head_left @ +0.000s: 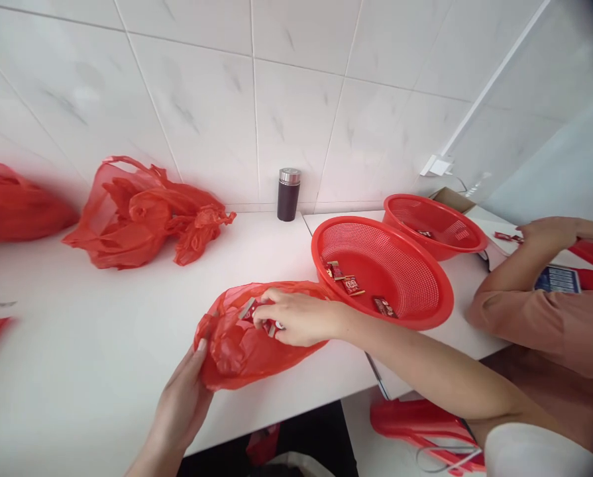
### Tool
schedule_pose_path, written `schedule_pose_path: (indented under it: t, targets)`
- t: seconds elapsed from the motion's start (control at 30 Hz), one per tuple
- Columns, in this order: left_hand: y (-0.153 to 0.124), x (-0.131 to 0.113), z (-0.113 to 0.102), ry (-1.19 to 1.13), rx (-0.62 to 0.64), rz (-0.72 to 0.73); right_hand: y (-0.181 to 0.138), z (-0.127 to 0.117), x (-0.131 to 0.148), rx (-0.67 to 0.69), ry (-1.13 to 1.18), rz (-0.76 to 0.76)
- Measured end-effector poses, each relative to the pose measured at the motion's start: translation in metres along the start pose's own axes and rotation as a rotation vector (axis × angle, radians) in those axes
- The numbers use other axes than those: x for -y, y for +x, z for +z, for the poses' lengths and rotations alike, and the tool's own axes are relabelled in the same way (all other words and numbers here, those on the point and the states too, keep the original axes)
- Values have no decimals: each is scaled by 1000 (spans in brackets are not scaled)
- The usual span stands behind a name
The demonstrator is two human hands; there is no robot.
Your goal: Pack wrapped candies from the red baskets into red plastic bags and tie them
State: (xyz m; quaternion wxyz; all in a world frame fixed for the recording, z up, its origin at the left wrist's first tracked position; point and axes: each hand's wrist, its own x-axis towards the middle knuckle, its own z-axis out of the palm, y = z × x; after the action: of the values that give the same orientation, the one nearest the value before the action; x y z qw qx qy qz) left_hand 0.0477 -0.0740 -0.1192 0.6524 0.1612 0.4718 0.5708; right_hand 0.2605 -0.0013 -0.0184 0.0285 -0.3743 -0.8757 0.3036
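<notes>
Red bag [246,358] is on the bench [77,364], its edge pinched by my left hand [187,391]. My right hand [299,318] pinches packets [249,309] over it; just a few more lie in the basket [420,281].

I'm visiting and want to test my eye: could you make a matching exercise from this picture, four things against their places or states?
1 left fingers
2 right fingers
3 flask
4 near basket

A upright near the wall
B red, with packets inside
C gripping the bag
D holding other packets

Pairs: 1-C, 2-D, 3-A, 4-B
</notes>
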Motion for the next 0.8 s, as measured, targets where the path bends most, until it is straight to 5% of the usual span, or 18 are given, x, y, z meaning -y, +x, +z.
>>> schedule_pose_path:
  t: [0.13,0.3,0.43,0.57,0.7,0.8]
  targets:
    - [-3,3,-8,32,-39,28,17,22,-23,-47,26,61]
    - [-8,2,-13,42,-25,65,12,20,-24,-160,-7,121]
    - [-8,2,-15,51,-46,73,-4,-8,-18,-365,55,49]
    - [-8,2,-15,64,-54,77,-29,-52,-51,-539,-56,259]
    - [-15,0,-9,78,-52,105,-58,-69,-105,-243,-218,663]
    - [-21,-4,-2,136,-61,150,-66,-58,-131,-51,-183,709]
